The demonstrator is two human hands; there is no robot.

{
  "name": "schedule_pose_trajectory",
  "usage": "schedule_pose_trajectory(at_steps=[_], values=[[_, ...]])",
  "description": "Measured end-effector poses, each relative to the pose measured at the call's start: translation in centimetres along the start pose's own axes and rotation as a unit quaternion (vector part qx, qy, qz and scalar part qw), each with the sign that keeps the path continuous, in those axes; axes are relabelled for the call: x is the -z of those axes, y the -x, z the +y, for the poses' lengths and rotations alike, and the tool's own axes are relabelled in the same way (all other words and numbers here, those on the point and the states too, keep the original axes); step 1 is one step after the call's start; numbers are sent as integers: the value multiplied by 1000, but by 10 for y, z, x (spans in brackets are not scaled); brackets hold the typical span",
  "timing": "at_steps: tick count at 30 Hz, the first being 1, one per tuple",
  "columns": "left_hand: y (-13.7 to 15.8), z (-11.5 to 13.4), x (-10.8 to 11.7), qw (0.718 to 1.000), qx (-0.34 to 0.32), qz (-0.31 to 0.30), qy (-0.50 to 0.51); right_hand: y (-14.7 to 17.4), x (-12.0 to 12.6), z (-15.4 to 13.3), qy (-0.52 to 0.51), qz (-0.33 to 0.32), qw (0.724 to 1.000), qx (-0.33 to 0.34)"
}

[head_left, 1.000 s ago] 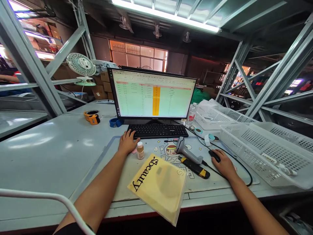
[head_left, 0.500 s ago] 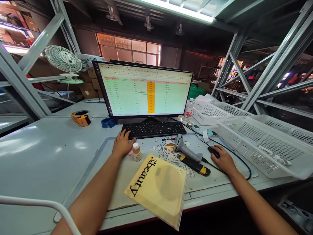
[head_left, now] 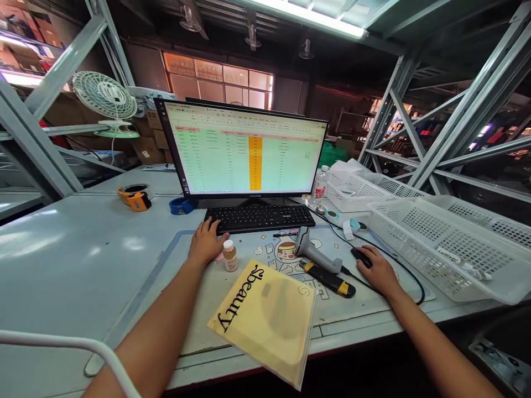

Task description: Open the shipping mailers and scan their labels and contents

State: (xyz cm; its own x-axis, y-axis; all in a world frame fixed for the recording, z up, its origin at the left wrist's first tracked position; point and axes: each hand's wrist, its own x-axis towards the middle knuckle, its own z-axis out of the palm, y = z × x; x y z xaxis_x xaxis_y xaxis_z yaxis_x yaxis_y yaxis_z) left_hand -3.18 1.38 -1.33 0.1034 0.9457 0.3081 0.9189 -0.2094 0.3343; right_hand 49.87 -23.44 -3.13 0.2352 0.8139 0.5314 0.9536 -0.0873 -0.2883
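My left hand [head_left: 206, 242] rests with fingers apart on the left end of a black keyboard [head_left: 261, 218]. Over on the right, my right hand [head_left: 376, 267] is wrapped over a black computer mouse [head_left: 362, 257]. A monitor [head_left: 215, 155] behind the keyboard displays a spreadsheet with one orange column. Beside my left hand stands a small bottle with a white cap [head_left: 230, 256]. Between my arms lies a yellow "Sbeauty" pouch [head_left: 269, 320], its front corner over the table edge. A grey barcode scanner [head_left: 317, 253] and a black-and-yellow utility knife [head_left: 329, 279] lie left of the mouse.
White perforated baskets [head_left: 440, 243] line the right side, near a plastic bottle [head_left: 321, 182]. Tape rolls and an orange tape measure [head_left: 139, 201] sit at the left. A small fan [head_left: 104, 95] stands behind. A white curved bar [head_left: 62, 340] crosses the lower left.
The view has shifted very slightly. On the screen, the selected cell's box is gone from the middle and a small mark shows at the right. Both hands stay in place.
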Motion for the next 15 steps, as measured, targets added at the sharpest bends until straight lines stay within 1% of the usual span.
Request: schedule_pose_trajectory(at_steps=[15], values=[[1, 2, 2, 1000, 1, 2, -5, 0, 1, -3, 4, -6, 1000, -8]])
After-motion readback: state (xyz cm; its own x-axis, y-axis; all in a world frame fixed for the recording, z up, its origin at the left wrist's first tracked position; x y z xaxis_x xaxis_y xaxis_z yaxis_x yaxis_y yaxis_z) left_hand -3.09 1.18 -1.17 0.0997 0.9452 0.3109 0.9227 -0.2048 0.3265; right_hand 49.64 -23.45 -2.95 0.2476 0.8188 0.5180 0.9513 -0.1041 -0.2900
